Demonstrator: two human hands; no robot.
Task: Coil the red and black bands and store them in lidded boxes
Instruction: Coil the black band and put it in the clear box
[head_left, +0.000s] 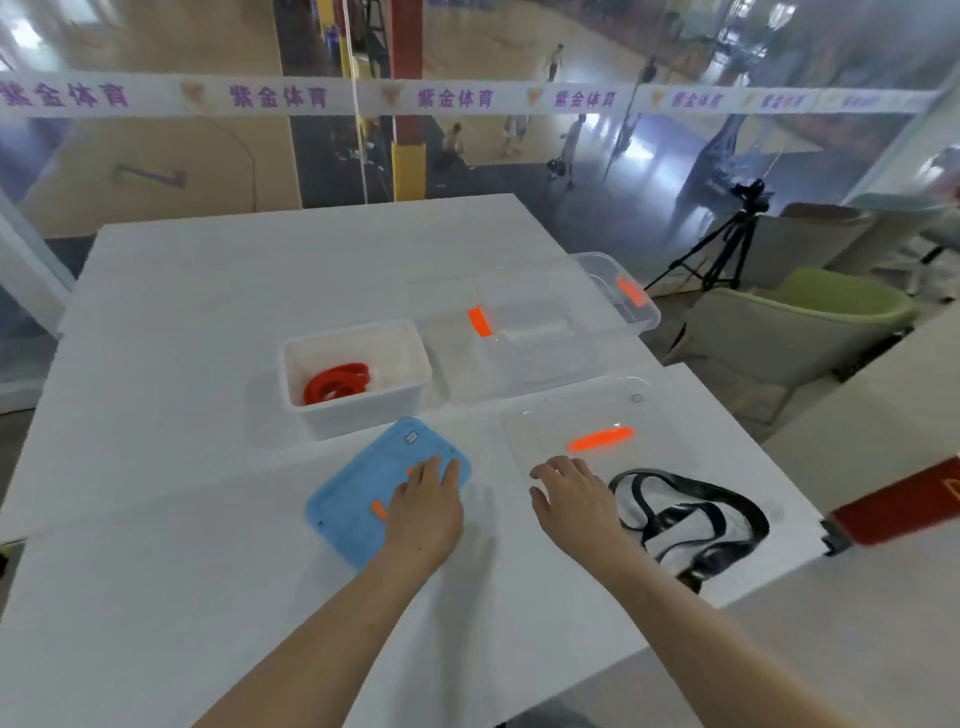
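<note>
The red band (337, 383) lies coiled inside an open white box (410, 387) at the table's middle. In front of that box a blue lid (358, 499) lies flat, and my left hand (423, 512) rests on its right part with fingers straight. The black band (691, 519) sprawls uncoiled at the right, near the table's edge. My right hand (574, 499) hovers between the two with fingers relaxed, just left of the black band and at the near edge of a clear lid with an orange latch (600, 439). It holds nothing.
A clear box with orange latches (540, 332) stands behind the clear lid, and another clear container (623, 291) sits at the table's far right corner. The white table (208, 291) ends close to the black band. A tripod (727, 249) and green chair (810, 322) stand beyond.
</note>
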